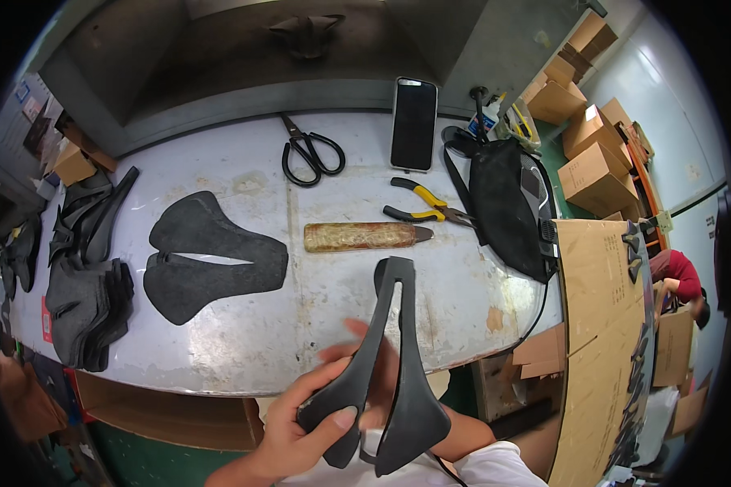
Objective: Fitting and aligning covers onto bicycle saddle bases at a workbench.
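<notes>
Close to me, over the table's front edge, I hold a black bicycle saddle with a long central slot, its narrow nose pointing away from me. My left hand grips its left wing, thumb on top. My right hand is behind the saddle, mostly hidden; its fingers show blurred beside the left wing and through the slot. Beyond the nose lies a tool with a worn, wrapped handle and a short pointed metal tip. A flat dark saddle-shaped cover piece with a slit lies to the left.
Stacked dark cover pieces occupy the table's left. Farther back are black scissors, yellow-black pliers, a phone and a black cloth-like item with a cable. Cardboard stands right; a person in red is beyond.
</notes>
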`<action>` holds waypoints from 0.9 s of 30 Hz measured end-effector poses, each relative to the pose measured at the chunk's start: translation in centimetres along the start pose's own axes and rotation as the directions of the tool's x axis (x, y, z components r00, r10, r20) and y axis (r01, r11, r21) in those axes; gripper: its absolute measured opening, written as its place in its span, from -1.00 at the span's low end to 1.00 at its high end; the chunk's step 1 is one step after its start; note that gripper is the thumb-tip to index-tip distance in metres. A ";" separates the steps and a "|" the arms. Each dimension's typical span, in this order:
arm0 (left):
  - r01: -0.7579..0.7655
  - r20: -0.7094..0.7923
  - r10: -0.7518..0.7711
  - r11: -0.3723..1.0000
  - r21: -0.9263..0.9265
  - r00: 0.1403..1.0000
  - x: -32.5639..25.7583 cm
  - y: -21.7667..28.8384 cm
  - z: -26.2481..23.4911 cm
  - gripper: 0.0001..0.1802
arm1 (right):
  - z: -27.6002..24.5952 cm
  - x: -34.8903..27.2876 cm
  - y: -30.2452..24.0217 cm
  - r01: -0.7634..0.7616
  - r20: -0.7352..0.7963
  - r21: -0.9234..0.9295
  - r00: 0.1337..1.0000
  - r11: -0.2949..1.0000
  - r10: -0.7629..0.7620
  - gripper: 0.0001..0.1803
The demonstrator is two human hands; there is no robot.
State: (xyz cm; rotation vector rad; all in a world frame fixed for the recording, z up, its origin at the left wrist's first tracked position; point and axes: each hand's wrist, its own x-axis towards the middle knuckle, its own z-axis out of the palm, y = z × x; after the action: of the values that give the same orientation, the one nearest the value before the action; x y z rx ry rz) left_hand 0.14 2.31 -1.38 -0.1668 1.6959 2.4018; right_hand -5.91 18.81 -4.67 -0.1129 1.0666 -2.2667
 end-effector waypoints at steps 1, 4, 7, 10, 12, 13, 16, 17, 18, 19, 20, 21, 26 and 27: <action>0.000 -0.004 0.000 1.000 0.000 1.000 0.0 0.1 -0.1 -0.42 | 0.5 -0.1 -0.2 -0.082 0.121 -0.006 0.989 0.997 0.082 0.25; 0.009 -0.009 -0.009 0.999 -0.047 1.000 0.2 0.2 -0.2 -0.45 | 0.5 -0.6 0.3 -0.076 0.135 -0.007 0.988 0.997 0.076 0.29; -0.051 -0.064 0.046 0.997 -0.066 0.997 0.5 0.0 0.1 -0.43 | -0.1 -0.3 3.3 -0.093 -0.020 0.061 0.995 0.994 0.094 0.00; -0.157 -0.276 0.132 0.985 -0.070 0.952 1.6 0.3 0.6 -0.38 | 1.5 -1.5 3.0 -0.455 0.177 0.651 0.869 0.608 0.462 -0.60; -0.194 -0.300 0.170 0.980 -0.051 0.939 2.4 -0.2 0.8 -0.38 | 0.0 -3.6 4.9 -0.575 0.500 0.641 0.815 0.508 0.293 -0.60; -0.223 -0.331 0.203 0.974 -0.024 0.922 2.6 -0.6 0.7 -0.38 | 0.3 -3.7 5.3 -0.497 0.466 0.638 0.857 0.588 0.219 -0.60; -0.294 -0.394 0.254 0.955 -0.043 0.883 3.0 -1.4 0.7 -0.35 | 0.6 -3.7 5.4 -0.410 0.411 0.631 0.897 0.659 0.165 -0.55; -0.292 -0.395 0.251 0.955 -0.046 0.884 3.1 -1.3 0.8 -0.35 | 0.6 -3.6 5.3 -0.405 0.386 0.630 0.904 0.662 0.186 -0.52; -0.320 -0.411 0.270 0.946 -0.055 0.870 3.1 -1.0 0.9 -0.34 | 0.6 -3.5 5.2 -0.405 0.382 0.631 0.905 0.662 0.189 -0.52; -0.350 -0.429 0.292 0.935 -0.061 0.855 3.1 -0.7 1.0 -0.34 | 0.8 -3.3 5.1 -0.422 0.407 0.623 0.894 0.659 0.188 -0.52; -0.358 -0.449 0.308 0.933 -0.029 0.839 3.0 -0.9 1.0 -0.32 | 0.9 -3.2 5.0 -0.440 0.431 0.614 0.882 0.656 0.188 -0.53; -0.357 -0.451 0.307 0.934 -0.029 0.838 2.9 -0.9 1.1 -0.32 | 1.1 -3.1 4.8 -0.442 0.432 0.614 0.882 0.654 0.190 -0.53; -0.479 -0.482 0.498 0.861 0.172 0.721 2.5 -1.2 2.0 -0.25 | 0.7 -2.7 4.2 -0.561 0.517 0.596 0.815 0.574 0.260 -0.56; -0.478 -0.483 0.497 0.861 0.173 0.721 2.3 -1.5 2.1 -0.25 | 0.8 -2.6 4.0 -0.562 0.518 0.596 0.815 0.573 0.261 -0.56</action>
State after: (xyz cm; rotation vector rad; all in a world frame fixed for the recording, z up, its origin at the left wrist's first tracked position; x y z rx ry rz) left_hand -1.78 5.01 -2.49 -0.4435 2.2549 2.8944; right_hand -1.54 17.85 -6.55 0.0447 -0.0928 -1.9311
